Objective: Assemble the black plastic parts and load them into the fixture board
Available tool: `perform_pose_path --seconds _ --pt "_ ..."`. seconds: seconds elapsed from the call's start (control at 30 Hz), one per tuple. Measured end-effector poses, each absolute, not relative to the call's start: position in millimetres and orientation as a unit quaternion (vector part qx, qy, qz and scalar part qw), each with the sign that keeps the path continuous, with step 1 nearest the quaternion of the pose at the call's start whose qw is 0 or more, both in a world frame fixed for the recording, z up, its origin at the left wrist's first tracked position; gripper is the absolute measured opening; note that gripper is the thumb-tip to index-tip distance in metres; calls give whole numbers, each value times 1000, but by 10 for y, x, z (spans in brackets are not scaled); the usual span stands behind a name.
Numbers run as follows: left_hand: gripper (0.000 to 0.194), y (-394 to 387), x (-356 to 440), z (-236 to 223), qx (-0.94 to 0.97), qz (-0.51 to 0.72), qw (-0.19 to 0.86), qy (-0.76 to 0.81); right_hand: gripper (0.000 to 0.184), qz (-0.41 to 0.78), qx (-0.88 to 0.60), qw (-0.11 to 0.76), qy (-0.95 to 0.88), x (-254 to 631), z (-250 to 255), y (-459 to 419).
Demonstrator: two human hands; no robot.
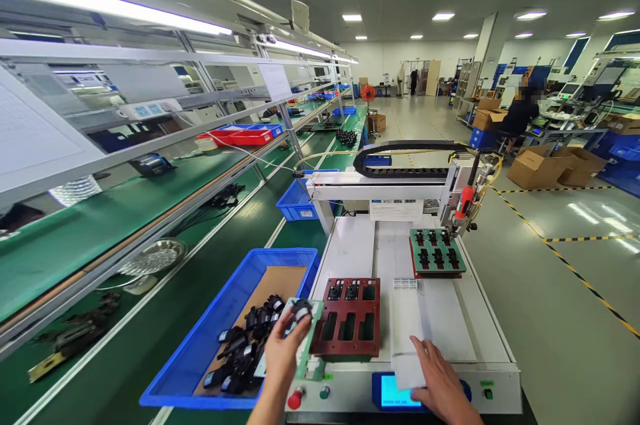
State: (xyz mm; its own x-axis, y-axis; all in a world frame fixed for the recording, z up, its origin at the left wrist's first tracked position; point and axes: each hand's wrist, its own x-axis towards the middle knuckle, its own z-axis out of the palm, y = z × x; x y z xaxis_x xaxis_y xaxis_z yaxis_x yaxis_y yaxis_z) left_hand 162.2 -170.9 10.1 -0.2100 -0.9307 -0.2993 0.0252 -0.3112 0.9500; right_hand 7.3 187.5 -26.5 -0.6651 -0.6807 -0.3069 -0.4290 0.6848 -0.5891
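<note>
My left hand (285, 345) pinches a small black molded part (301, 308) with a pale face, above a light green plate (317, 318). Just right of it lies a dark red fixture (349, 353) with cutouts; two black parts sit in its far row. My right hand (443, 378) has its fingers apart at the right edge of a white strip (406, 345), with the thumb near a lit blue display (397, 390). Left of my hands, a blue bin (183, 372) holds several black parts (245, 348) on cardboard.
A benchtop machine (345, 245) carries a gantry head with a red-handled screwdriver (465, 202). Under it is a green-topped fixture (437, 268) filled with several black parts. A red button (295, 400) sits on the front panel. A seated person (520, 115) is far right.
</note>
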Motion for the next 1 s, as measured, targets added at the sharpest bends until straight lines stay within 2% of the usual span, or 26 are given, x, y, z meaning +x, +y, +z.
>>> perform_pose_path --seconds 0.03,0.1,0.13,0.2,0.27,0.3,0.4,0.5,0.63,0.7,0.83,1.0 --pt "64 -1939 1660 13 531 -619 392 -425 113 -200 -306 272 890 57 -532 2030" --pt "64 -2299 1754 -78 565 -590 414 -401 113 -195 -329 248 890 56 -985 2251" --pt "66 -2415 1796 -86 573 -576 417 -406 108 -207 -337 231 889 60 -1142 2304" --pt "73 -2505 1838 -48 585 -546 423 -425 84 -259 -330 208 884 48 -1288 2302" --pt "74 -2405 1787 24 575 -526 423 -462 55 -333 -286 207 874 -15 -1235 2194" --pt "69 -2287 1724 63 552 -525 411 -501 47 -377 -262 205 864 -65 -1158 2121" --pt "47 -1723 1417 170 386 -539 314 -679 46 -499 -226 185 816 -260 -862 1913" --pt "33 -1065 1019 226 155 -530 221 -804 43 -563 -238 183 770 -434 -604 1787" --pt "45 -509 525 182 -28 -503 126 -854 32 -589 -253 201 741 -554 -406 1728" --pt "44 -392 354 142 -35 -486 87 -869 36 -592 -254 194 740 -577 -375 1717" --pt "25 -290 216 85 26 -487 72 -870 46 -594 -242 164 750 -581 -397 1698" --pt "24 -227 252 5 78 -569 124 -809 36 -599 -224 116 760 -544 -409 1669"
